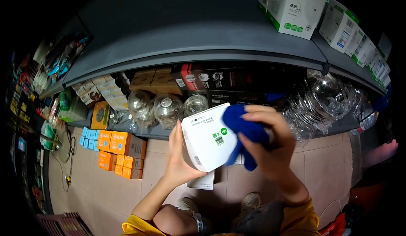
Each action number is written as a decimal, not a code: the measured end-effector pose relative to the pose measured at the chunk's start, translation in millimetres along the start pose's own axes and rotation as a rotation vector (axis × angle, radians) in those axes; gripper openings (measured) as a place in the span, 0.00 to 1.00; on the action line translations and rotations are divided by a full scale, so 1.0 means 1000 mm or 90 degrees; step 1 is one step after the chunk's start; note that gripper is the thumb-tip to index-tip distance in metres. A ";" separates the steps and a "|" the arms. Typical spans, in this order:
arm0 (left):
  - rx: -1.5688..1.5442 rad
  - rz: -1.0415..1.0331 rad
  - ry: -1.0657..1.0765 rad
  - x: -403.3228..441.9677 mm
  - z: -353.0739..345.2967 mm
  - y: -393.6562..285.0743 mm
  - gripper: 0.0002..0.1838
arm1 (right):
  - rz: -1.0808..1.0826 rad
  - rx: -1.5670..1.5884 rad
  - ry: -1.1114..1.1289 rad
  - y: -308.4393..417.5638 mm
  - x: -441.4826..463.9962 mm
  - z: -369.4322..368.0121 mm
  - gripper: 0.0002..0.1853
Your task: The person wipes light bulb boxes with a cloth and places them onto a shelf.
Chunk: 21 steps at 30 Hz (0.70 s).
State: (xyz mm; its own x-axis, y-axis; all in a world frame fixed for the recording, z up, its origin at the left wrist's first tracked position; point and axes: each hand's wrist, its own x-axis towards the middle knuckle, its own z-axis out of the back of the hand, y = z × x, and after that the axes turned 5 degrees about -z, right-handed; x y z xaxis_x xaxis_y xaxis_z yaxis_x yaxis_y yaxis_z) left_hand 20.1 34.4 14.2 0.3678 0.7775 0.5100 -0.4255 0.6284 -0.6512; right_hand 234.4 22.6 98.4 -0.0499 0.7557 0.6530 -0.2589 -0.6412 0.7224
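Observation:
A white box (203, 141) with a green round logo is tilted in front of me. My left hand (179, 162) grips its left side and lower edge. In my right hand (270, 139) is a bunched dark blue cloth (245, 130), pressed against the right part of the box's printed face. The fingers are wrapped round the cloth. Below the held box, another white box (206, 181) lies on the floor, partly hidden.
Orange boxes (120, 145) and small light-blue boxes (89, 138) stand on the floor at left. The lower shelf holds wrapped glass jars (168, 107) and wrapped metal lids (321, 100). White-green boxes (298, 8) stand on the grey upper shelf (169, 33).

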 end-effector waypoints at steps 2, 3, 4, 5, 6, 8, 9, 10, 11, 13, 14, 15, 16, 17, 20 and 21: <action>0.039 -0.014 0.019 0.001 -0.002 -0.006 0.69 | 0.023 -0.082 0.061 0.003 0.001 -0.013 0.23; 0.064 -0.025 0.035 0.001 -0.002 -0.006 0.69 | 0.042 -0.136 0.121 0.000 -0.001 -0.019 0.24; 0.047 -0.020 0.026 0.000 -0.004 -0.005 0.68 | 0.062 -0.189 0.181 -0.001 -0.004 -0.025 0.24; 0.015 0.001 0.018 -0.002 -0.006 -0.002 0.67 | 0.081 -0.216 0.204 0.000 -0.007 -0.031 0.24; -0.017 0.023 0.009 -0.006 -0.008 0.001 0.66 | 0.100 -0.243 0.228 0.001 -0.011 -0.036 0.24; 0.051 0.000 0.018 -0.013 -0.007 0.006 0.64 | 0.144 -0.253 0.254 -0.003 -0.016 -0.041 0.23; 0.055 -0.019 -0.012 -0.011 -0.006 0.005 0.64 | 0.136 -0.247 0.240 -0.003 -0.015 -0.040 0.24; 0.058 -0.037 -0.041 -0.009 -0.005 0.004 0.64 | 0.127 -0.239 0.226 -0.004 -0.015 -0.040 0.24; 0.077 -0.040 -0.043 -0.007 -0.004 0.000 0.65 | 0.125 -0.239 0.225 -0.005 -0.015 -0.040 0.24; 0.084 -0.056 -0.051 -0.007 -0.004 -0.002 0.67 | 0.095 -0.311 0.179 -0.008 -0.011 -0.037 0.22; 0.075 -0.049 -0.049 -0.006 -0.003 -0.005 0.69 | 0.095 -0.312 0.179 -0.009 -0.009 -0.034 0.22; 0.069 -0.057 -0.057 -0.006 -0.003 -0.004 0.69 | 0.068 -0.354 0.149 -0.010 -0.007 -0.030 0.22; 0.064 -0.064 -0.065 -0.007 -0.003 -0.003 0.69 | 0.042 -0.396 0.119 -0.012 -0.005 -0.025 0.21; 0.064 -0.064 -0.066 -0.007 -0.003 -0.001 0.69 | 0.037 -0.408 0.101 -0.017 -0.005 -0.021 0.21; 0.039 -0.045 -0.067 -0.007 -0.002 0.001 0.69 | -0.022 -0.294 0.065 -0.027 -0.008 -0.017 0.22; 0.021 -0.039 -0.055 -0.006 -0.001 0.000 0.68 | -0.047 -0.267 0.074 -0.028 -0.008 -0.014 0.21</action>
State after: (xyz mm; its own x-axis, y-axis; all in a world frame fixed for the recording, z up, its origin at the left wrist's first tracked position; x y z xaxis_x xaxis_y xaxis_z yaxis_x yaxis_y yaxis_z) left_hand 18.4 29.3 10.7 0.3213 0.7361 0.5957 -0.4323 0.6737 -0.5994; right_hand 228.6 36.4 69.5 -0.1185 0.8233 0.5552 -0.6343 -0.4929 0.5955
